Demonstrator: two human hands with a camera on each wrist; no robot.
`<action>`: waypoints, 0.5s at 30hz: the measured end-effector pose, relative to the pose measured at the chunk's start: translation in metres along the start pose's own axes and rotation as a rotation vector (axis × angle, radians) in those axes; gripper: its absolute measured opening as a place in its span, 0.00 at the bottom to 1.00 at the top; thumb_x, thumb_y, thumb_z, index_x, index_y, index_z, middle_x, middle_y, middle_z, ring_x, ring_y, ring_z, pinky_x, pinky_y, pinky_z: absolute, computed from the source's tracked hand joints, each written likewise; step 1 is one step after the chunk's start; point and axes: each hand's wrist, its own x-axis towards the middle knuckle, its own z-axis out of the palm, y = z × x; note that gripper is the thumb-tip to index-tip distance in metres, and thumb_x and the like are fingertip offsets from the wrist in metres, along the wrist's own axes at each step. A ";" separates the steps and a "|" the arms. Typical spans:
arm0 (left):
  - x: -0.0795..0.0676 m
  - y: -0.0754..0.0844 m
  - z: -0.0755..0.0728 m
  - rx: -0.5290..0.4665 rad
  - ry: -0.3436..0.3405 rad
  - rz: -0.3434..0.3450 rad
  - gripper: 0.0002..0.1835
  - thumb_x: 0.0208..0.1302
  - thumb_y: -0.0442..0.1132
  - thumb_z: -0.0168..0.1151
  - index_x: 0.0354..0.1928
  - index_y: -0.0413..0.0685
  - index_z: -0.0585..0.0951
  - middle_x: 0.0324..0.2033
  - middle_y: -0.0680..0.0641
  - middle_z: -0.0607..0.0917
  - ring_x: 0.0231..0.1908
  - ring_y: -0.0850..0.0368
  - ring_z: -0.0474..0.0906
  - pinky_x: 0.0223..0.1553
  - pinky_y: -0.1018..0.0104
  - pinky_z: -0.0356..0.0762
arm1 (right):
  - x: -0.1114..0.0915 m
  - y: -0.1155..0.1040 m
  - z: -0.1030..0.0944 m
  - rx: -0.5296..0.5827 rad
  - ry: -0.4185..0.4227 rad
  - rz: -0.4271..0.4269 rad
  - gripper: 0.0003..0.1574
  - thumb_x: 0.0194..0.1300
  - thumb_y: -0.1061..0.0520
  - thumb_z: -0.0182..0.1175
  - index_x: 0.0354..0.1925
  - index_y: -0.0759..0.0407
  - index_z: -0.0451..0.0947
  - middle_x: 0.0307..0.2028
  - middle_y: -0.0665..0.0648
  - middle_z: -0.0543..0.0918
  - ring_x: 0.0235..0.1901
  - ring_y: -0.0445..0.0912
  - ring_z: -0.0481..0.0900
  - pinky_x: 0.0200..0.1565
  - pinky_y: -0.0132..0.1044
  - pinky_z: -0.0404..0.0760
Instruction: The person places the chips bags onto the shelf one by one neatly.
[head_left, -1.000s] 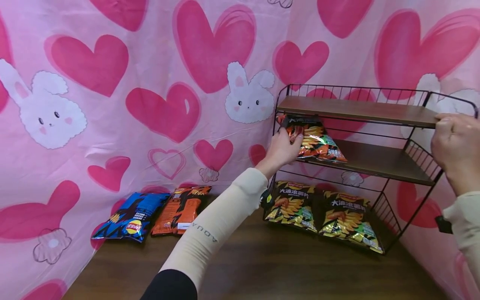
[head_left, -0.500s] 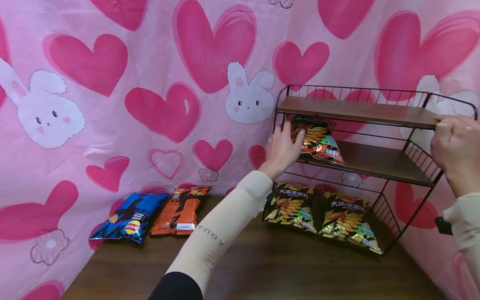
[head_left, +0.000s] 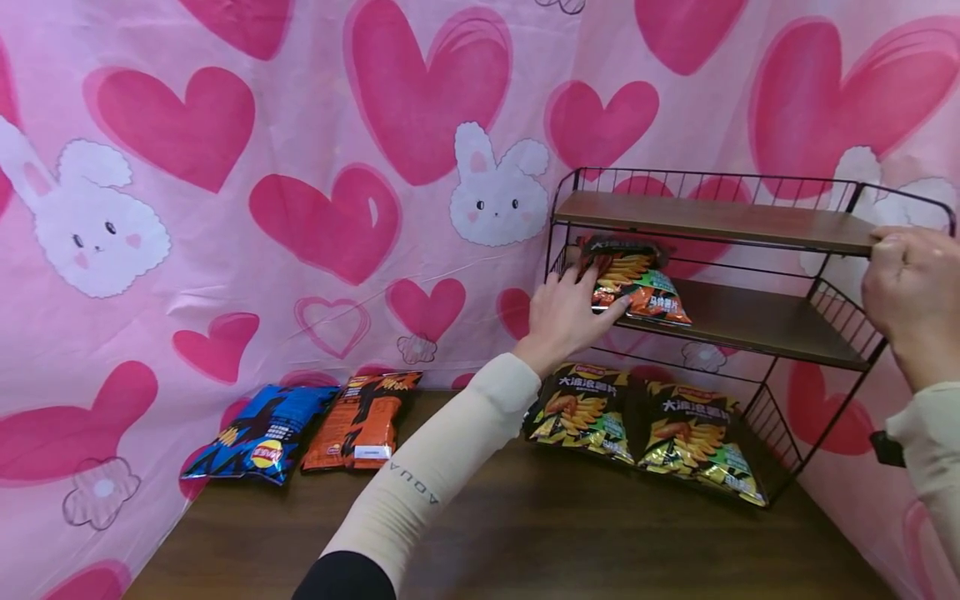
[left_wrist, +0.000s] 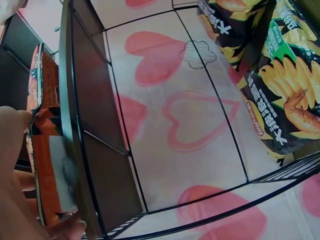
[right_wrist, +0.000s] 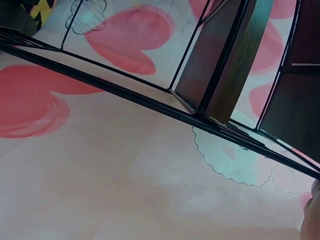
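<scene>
On the left of the middle shelf leans an orange-and-black bag of potato chips. My left hand touches it, fingers spread along its left side and thumb at its lower front. In the left wrist view, the fingers and thumb lie about the edge of the chip bag, just above the shelf board. My right hand grips the right end of the wire rack's top board. Only a sliver of the right hand enters the right wrist view.
Two yellow-and-black chip bags lean at the rack's bottom level. To the left on the brown table lie a blue chip bag and an orange one. A pink heart-print cloth hangs behind.
My left hand has loosened from the bag's upper left and slid lower, spreading its fingers. The bag has shifted slightly back onto the shelf. The right hand has stayed in place.
</scene>
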 end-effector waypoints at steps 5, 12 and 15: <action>0.001 -0.003 -0.001 0.003 -0.026 -0.014 0.41 0.70 0.76 0.40 0.75 0.61 0.68 0.69 0.53 0.75 0.57 0.51 0.74 0.57 0.56 0.74 | 0.000 -0.002 0.004 0.004 -0.013 0.010 0.34 0.74 0.55 0.34 0.44 0.82 0.79 0.50 0.79 0.81 0.54 0.71 0.73 0.65 0.58 0.67; -0.009 -0.008 0.000 -0.106 0.099 -0.003 0.38 0.70 0.72 0.48 0.73 0.59 0.71 0.70 0.51 0.71 0.65 0.52 0.68 0.62 0.55 0.72 | 0.000 0.000 0.010 0.070 0.014 -0.008 0.33 0.73 0.55 0.35 0.43 0.81 0.79 0.47 0.69 0.86 0.53 0.71 0.74 0.66 0.45 0.68; -0.015 -0.010 -0.002 -0.150 0.197 0.037 0.32 0.71 0.67 0.53 0.69 0.57 0.75 0.68 0.51 0.72 0.65 0.52 0.68 0.61 0.56 0.73 | -0.001 0.003 0.012 0.148 0.063 -0.017 0.32 0.72 0.54 0.37 0.44 0.80 0.79 0.37 0.36 0.84 0.53 0.59 0.78 0.64 0.31 0.65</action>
